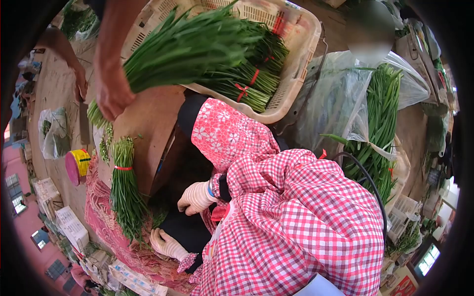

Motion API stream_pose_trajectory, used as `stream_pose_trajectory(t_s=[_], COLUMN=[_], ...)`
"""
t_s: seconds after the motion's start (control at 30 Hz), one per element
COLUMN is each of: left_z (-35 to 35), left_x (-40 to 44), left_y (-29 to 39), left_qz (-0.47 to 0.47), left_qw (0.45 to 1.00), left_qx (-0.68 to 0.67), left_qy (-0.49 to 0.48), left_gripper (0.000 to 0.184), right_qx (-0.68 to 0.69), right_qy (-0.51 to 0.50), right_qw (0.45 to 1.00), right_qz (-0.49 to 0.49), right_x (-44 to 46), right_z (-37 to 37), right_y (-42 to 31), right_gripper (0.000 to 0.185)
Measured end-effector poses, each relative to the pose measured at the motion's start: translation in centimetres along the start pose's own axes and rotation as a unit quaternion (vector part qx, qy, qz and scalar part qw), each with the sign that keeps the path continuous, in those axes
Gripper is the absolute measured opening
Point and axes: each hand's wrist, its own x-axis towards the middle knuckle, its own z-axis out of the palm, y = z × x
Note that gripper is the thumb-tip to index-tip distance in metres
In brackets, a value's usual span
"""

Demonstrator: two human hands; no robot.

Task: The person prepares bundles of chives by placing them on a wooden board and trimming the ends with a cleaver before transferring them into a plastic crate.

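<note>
From the top left my two bare arms reach in. My left hand (113,93) is closed around the pale stems of a large bundle of chives (187,52), whose blurred leaves spread over a crate (308,34). Farther left, my right hand (81,88) is closed above a broad, dark, blade-like piece (83,123), seemingly a knife in its grip. Below my left hand lies another bundle of chives (123,182) tied with a red band. More red-tied bundles (254,81) lie inside the crate.
A seated co-worker in checkered clothing (306,212) fills the middle, gloved hands (195,197) at the lap. Plastic-wrapped greens (380,108) stand at right. A yellow-and-pink roll (78,166) and a plastic bag (54,133) lie at left, beside a red patterned cloth (98,207).
</note>
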Motion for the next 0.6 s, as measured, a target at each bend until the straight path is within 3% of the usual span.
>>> stream_pose_trajectory(t_s=[0.33,0.6], left_z=[0.6,0.6], left_x=[-0.2,-0.2], left_y=[-0.1,0.1], left_qz=[0.008,-0.002], left_qw=[0.999,0.997], left_qx=[0.016,0.023], left_qy=[0.051,0.079], left_gripper=[0.013,0.015], right_qx=[-0.022,-0.016], right_qy=[0.022,-0.010], right_qw=[0.999,1.000], right_qz=[-0.025,0.024], right_x=[-0.8,-0.6], right_z=[-0.6,-0.5], right_y=[-0.6,-0.9], right_gripper=[0.037,0.038])
